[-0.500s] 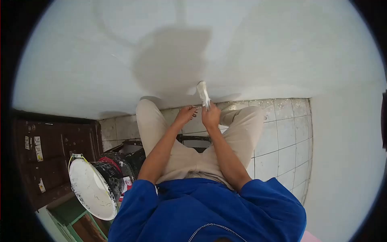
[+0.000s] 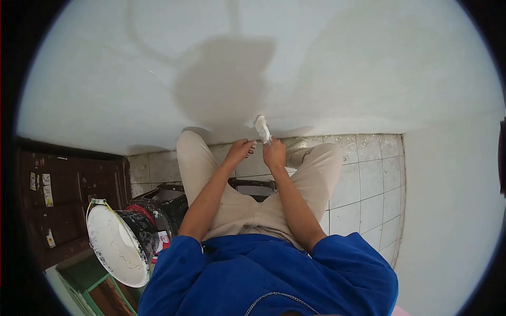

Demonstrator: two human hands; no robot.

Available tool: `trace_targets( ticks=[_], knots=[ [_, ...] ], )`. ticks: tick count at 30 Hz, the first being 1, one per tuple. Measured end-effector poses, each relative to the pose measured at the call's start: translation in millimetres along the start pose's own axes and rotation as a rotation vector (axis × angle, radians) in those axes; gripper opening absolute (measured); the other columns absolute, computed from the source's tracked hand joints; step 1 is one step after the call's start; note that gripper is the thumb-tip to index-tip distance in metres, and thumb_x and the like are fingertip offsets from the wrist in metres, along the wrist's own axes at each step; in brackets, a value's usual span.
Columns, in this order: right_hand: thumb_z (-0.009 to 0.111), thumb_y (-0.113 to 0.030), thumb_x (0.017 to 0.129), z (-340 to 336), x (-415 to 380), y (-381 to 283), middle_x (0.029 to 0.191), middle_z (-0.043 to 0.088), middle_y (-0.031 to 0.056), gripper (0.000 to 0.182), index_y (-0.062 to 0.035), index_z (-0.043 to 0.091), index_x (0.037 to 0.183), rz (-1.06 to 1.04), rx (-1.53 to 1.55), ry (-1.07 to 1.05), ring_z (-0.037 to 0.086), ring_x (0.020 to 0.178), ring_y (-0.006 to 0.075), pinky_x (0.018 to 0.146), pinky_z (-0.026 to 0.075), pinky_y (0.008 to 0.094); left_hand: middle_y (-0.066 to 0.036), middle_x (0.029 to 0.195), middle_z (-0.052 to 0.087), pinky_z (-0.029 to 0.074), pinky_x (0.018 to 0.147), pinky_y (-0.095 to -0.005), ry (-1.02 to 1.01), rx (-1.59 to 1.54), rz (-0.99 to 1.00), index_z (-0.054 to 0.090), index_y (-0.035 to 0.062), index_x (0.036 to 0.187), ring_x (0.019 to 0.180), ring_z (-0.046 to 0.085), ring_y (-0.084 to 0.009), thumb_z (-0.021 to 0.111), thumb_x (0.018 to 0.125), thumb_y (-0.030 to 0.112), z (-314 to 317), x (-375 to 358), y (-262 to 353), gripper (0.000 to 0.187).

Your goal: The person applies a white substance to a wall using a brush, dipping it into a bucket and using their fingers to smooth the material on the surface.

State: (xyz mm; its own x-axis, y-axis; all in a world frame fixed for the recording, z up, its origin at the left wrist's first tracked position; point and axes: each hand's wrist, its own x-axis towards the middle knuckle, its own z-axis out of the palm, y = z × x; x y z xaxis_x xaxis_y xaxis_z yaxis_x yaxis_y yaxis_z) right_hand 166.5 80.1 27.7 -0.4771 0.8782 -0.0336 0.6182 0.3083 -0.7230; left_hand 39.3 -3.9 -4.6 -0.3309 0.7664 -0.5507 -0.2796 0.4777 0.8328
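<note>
A brush-like tool (image 2: 262,128) coated in white stands at the foot of the pale wall (image 2: 337,68), its head at or very near the surface. My right hand (image 2: 274,154) is wrapped round its lower end. Just to the left of it, my left hand (image 2: 241,151) hovers between my knees with its fingers curled; white specks show on the fingertips, and whether they hold anything is too small to tell. The shadow of my head falls on the wall above both hands.
A white-lined bucket (image 2: 117,245) with a yellow handle stands at the lower left, beside dark paint-spattered items. A brown door (image 2: 68,184) is at the left. Tiled floor (image 2: 345,184) with white spots runs along the wall, and another wall (image 2: 448,195) rises at the right.
The tool's head has moved slightly down and to the left, with my right hand a little lower. My left hand has hardly moved.
</note>
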Motion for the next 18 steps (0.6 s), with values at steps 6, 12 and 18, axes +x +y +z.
trace_targets(
  ticks=[6, 12, 18],
  knots=[
    [0.059, -0.012, 0.086, -64.0, -4.8, -71.7, 0.067, 0.059, 0.0244, 0.019, 0.0060, 0.061, 0.091, -0.195, 0.169, 0.207, 0.050, 0.057, 0.0421, 0.057, 0.043, 0.0416, 0.000, 0.080, 0.061, 0.043, 0.061, -0.0247, 0.007, 0.011, -0.018, 0.060, 0.0079, 0.083, 0.070, 0.056, -0.0096, 0.057, 0.087, 0.034, 1.3, -1.8, 7.8, 0.026],
    [0.058, -0.005, 0.081, -73.1, -10.4, -102.1, 0.070, 0.058, 0.0256, 0.016, 0.0046, 0.061, 0.093, -0.241, 0.232, 0.339, 0.058, 0.067, 0.0433, 0.059, 0.044, 0.0463, -0.001, 0.079, 0.061, 0.043, 0.061, -0.0249, 0.003, 0.015, -0.024, 0.061, 0.0073, 0.084, 0.070, 0.057, -0.0104, 0.056, 0.086, 0.032, 4.1, 2.6, 7.0, 0.026],
    [0.057, -0.006, 0.083, 11.4, -7.9, 11.1, 0.060, 0.054, 0.0203, 0.016, 0.0048, 0.063, 0.093, -0.219, 0.073, 0.159, 0.051, 0.051, 0.0328, 0.052, 0.041, 0.0389, -0.002, 0.079, 0.062, 0.043, 0.061, -0.0252, 0.005, -0.063, 0.009, 0.062, 0.0061, 0.085, 0.070, 0.058, -0.0110, 0.058, 0.086, 0.033, -1.7, 10.1, -12.0, 0.027]
  ],
)
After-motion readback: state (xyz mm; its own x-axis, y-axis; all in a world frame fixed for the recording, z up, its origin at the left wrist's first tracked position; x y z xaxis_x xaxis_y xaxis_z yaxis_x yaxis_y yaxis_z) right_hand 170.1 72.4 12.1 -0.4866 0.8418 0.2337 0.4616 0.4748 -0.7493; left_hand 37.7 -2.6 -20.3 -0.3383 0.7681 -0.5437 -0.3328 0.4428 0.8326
